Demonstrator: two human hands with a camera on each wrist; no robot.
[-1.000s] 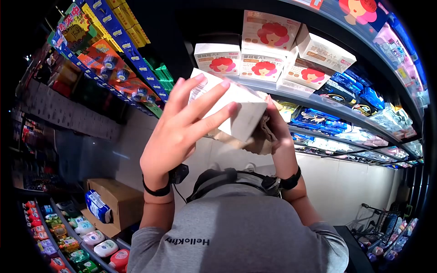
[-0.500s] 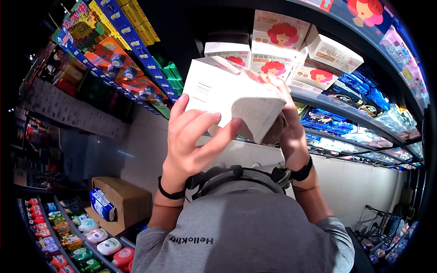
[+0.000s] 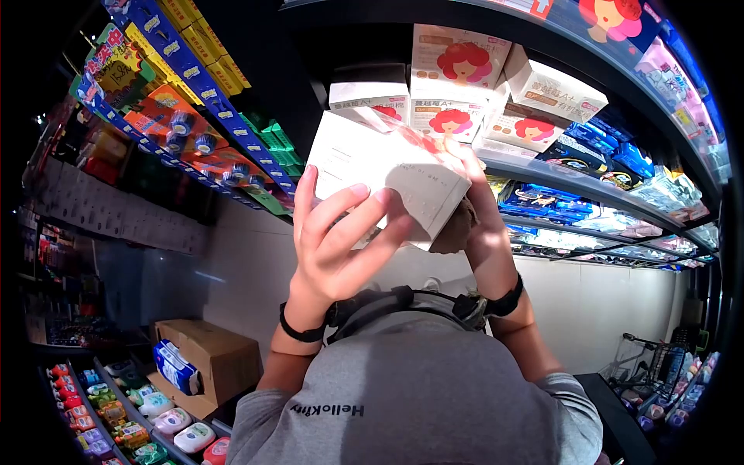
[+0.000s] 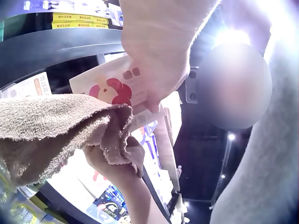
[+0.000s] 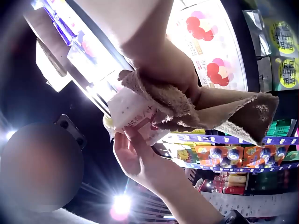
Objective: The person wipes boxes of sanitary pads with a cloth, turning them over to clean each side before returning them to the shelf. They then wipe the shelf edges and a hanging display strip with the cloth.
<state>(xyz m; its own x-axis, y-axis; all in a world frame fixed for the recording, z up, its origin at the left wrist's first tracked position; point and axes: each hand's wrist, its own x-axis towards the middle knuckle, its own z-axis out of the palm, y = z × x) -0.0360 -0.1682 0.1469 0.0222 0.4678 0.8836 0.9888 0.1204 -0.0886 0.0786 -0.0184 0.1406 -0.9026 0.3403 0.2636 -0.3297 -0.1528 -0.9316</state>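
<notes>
A white cardboard box is held up in front of the chest, tilted, with a printed barcode side toward the head camera. My left hand grips its lower left side, fingers bent against the face. A red-haired figure decorates another side of the box in the left wrist view. Over at the box's right end, my right hand holds a brown towelling cloth against it. The cloth hangs in loose folds from that hand, which it partly covers.
Similar boxes are stacked on the shelf ahead, with blue packets on the tiers below. At left hang blue-edged shelves with orange packs. Behind are a brown carton, bottles and a trolley.
The box has turned, so more of its barcode face shows. My left hand has slid from across its top to the lower left side; the cloth stays at the right end.
</notes>
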